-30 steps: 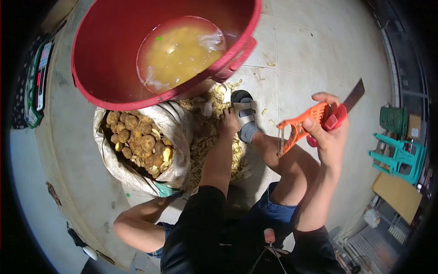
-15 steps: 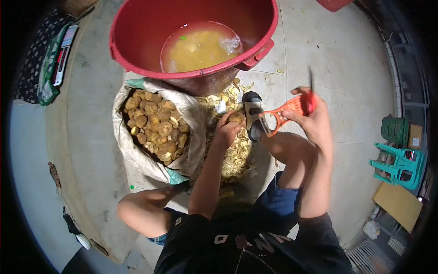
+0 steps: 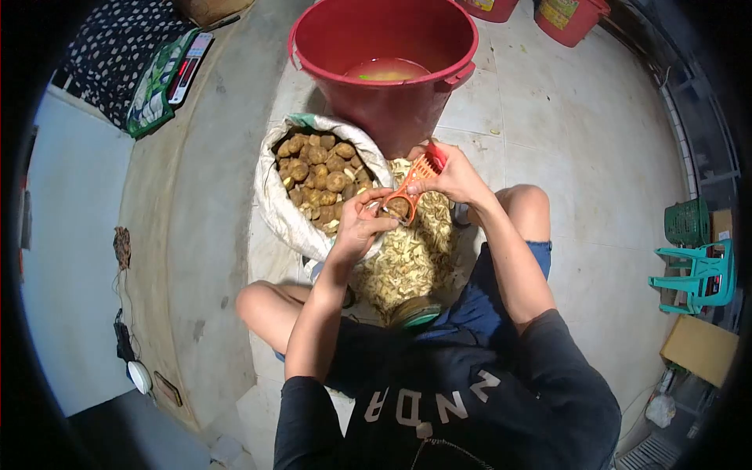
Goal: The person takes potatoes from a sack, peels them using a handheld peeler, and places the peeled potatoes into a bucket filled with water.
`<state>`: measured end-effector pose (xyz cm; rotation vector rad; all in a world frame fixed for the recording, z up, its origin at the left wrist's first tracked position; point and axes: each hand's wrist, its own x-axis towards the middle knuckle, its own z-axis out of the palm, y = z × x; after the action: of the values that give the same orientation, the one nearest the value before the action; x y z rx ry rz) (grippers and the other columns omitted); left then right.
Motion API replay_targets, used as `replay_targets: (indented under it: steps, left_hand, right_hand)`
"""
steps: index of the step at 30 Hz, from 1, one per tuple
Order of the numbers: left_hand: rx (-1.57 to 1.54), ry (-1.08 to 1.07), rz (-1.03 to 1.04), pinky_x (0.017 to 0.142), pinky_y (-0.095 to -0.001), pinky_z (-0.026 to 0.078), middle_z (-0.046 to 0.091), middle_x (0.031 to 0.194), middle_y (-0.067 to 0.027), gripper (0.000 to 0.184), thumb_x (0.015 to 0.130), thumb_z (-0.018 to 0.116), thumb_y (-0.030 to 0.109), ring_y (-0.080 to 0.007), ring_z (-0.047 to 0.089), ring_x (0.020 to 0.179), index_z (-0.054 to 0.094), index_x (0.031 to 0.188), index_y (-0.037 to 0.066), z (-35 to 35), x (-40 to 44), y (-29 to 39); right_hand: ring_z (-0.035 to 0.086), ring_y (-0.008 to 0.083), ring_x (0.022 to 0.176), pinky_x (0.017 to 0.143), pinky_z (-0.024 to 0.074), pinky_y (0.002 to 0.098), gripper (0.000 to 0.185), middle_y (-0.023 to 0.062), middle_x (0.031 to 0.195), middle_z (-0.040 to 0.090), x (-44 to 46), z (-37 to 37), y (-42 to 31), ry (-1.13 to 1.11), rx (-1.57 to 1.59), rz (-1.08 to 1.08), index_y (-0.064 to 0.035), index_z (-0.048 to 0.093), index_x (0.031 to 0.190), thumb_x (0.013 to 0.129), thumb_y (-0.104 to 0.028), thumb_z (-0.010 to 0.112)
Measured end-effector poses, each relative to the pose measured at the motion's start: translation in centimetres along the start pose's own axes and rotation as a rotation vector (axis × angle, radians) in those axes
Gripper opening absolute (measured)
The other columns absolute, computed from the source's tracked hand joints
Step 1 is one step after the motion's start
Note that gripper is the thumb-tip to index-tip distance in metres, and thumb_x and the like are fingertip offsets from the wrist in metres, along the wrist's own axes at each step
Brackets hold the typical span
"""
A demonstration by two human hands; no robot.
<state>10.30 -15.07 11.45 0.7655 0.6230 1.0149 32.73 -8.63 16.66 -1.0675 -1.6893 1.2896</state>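
My left hand [image 3: 360, 225] is closed on a brown potato [image 3: 399, 206], held up over the pile of peelings. In my right hand [image 3: 458, 178] is an orange peeler [image 3: 409, 186], its head lying against the potato's near side. A red piece [image 3: 436, 155] also shows within the right hand, most of it covered by the fingers. Left of the hands stands an open white sack [image 3: 274, 223] of unpeeled potatoes [image 3: 321, 172]. Beneath the hands, between my legs, peelings [image 3: 403, 274] cover the floor.
A tall red tub [image 3: 384, 102] holding cloudy liquid stands just beyond the sack. Farther off are more red buckets [image 3: 570, 19]. A scale [image 3: 190, 69] sits at the upper left. Turquoise stools [image 3: 697, 274] and a green basket [image 3: 686, 223] line the right side.
My right hand has come down and left, bringing the peeler onto the potato. The left hand has lifted the potato nearer to me. The view has shifted, showing more of the far floor.
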Motion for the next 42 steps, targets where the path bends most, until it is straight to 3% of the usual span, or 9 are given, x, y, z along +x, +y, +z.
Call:
replay_targets:
  steps: [12, 15, 20, 23, 26, 31, 34, 38, 42]
  left_hand:
    - [-0.086, -0.034, 0.081, 0.099, -0.0344, 0.048, 0.059, 0.119, -0.0143, 0.061, 0.067, 0.073, -0.007, -0.0215, 0.058, 0.112, 0.051, 0.124, -0.006, -0.3, -3.9, 0.3]
    - [-0.397, -0.075, 0.025, 0.094, -0.0310, 0.050, 0.058, 0.116, -0.0131, 0.063, 0.066, 0.071, -0.013, -0.0194, 0.059, 0.108, 0.050, 0.125, -0.005, 0.8, -4.0, 0.9]
    - [-0.069, -0.045, 0.089, 0.100, -0.0350, 0.046, 0.056, 0.121, -0.0129, 0.062, 0.070, 0.070, -0.008, -0.0227, 0.058, 0.111, 0.046, 0.128, -0.005, 1.2, -3.4, -0.2]
    - [-0.462, -0.134, -0.027, 0.097, -0.0326, 0.049, 0.055, 0.123, -0.0147, 0.066, 0.070, 0.070, -0.012, -0.0204, 0.056, 0.114, 0.044, 0.130, -0.006, 1.8, -3.1, 0.1]
    - [-0.079, -0.068, 0.051, 0.103, -0.0361, 0.044, 0.055, 0.124, -0.0150, 0.064, 0.074, 0.069, -0.005, -0.0235, 0.055, 0.116, 0.042, 0.132, -0.006, 2.4, -3.0, 0.0]
    - [-0.412, -0.135, 0.042, 0.101, -0.0366, 0.046, 0.055, 0.124, -0.0186, 0.068, 0.070, 0.070, -0.008, -0.0239, 0.057, 0.114, 0.041, 0.133, -0.007, 2.3, -2.7, -0.3]
    - [-0.106, -0.034, 0.059, 0.106, -0.0381, 0.041, 0.056, 0.125, -0.0166, 0.069, 0.071, 0.068, -0.004, -0.0253, 0.055, 0.118, 0.040, 0.134, -0.008, 2.9, -2.8, 0.0]
    - [-0.291, -0.098, 0.033, 0.108, -0.0384, 0.039, 0.054, 0.128, -0.0160, 0.070, 0.072, 0.076, 0.006, -0.0260, 0.053, 0.121, 0.042, 0.132, -0.008, 1.6, -2.9, -0.7]
    - [-0.132, -0.070, 0.085, 0.106, -0.0381, 0.041, 0.055, 0.126, -0.0155, 0.069, 0.074, 0.071, 0.001, -0.0248, 0.056, 0.117, 0.040, 0.135, -0.007, 2.1, -2.8, -0.1]
  right_hand:
    - [0.058, 0.0071, 0.079, 0.069, 0.0482, 0.0244, 0.042, 0.0002, 0.084, 0.063, -2.4, 2.2, -1.6, 0.027, 0.102, 0.042, -0.0020, 0.059, 0.097, 0.066, -0.005, 0.088]
    - [0.058, 0.0081, 0.073, 0.065, 0.0490, 0.0258, 0.041, 0.0003, 0.080, 0.064, -2.3, -0.1, 0.5, 0.191, 0.139, 0.173, -0.0013, 0.058, 0.095, 0.066, -0.006, 0.088]
    - [0.059, 0.0087, 0.076, 0.069, 0.0501, 0.0265, 0.043, 0.0005, 0.082, 0.064, -4.1, 1.4, -1.4, 0.138, -0.026, 0.038, -0.0024, 0.059, 0.096, 0.065, -0.007, 0.089]
    - [0.057, 0.0077, 0.081, 0.074, 0.0482, 0.0255, 0.046, -0.0003, 0.086, 0.062, -3.4, -0.7, 2.0, 0.255, 0.167, 0.215, -0.0021, 0.060, 0.097, 0.063, -0.010, 0.090]
    - [0.058, 0.0088, 0.075, 0.069, 0.0490, 0.0245, 0.044, 0.0005, 0.081, 0.063, -4.4, 1.4, -0.9, 0.140, 0.135, 0.020, -0.0025, 0.059, 0.095, 0.064, -0.010, 0.090]
    - [0.059, 0.0081, 0.077, 0.070, 0.0484, 0.0247, 0.046, 0.0003, 0.084, 0.064, -3.5, -0.9, 2.7, 0.274, 0.266, 0.157, -0.0028, 0.061, 0.099, 0.064, -0.011, 0.090]
    - [0.059, 0.0085, 0.075, 0.066, 0.0481, 0.0245, 0.047, 0.0008, 0.084, 0.064, -4.3, 1.0, -1.5, 0.137, 0.056, -0.041, -0.0025, 0.060, 0.099, 0.064, -0.012, 0.090]
    - [0.058, 0.0081, 0.075, 0.068, 0.0476, 0.0246, 0.050, -0.0005, 0.083, 0.063, -3.3, -0.7, 2.5, 0.262, 0.152, 0.199, -0.0028, 0.062, 0.099, 0.062, -0.017, 0.092]
    - [0.059, 0.0082, 0.075, 0.067, 0.0488, 0.0247, 0.048, 0.0013, 0.083, 0.065, -4.2, 1.2, -1.7, 0.128, 0.020, -0.037, -0.0019, 0.060, 0.098, 0.064, -0.015, 0.091]
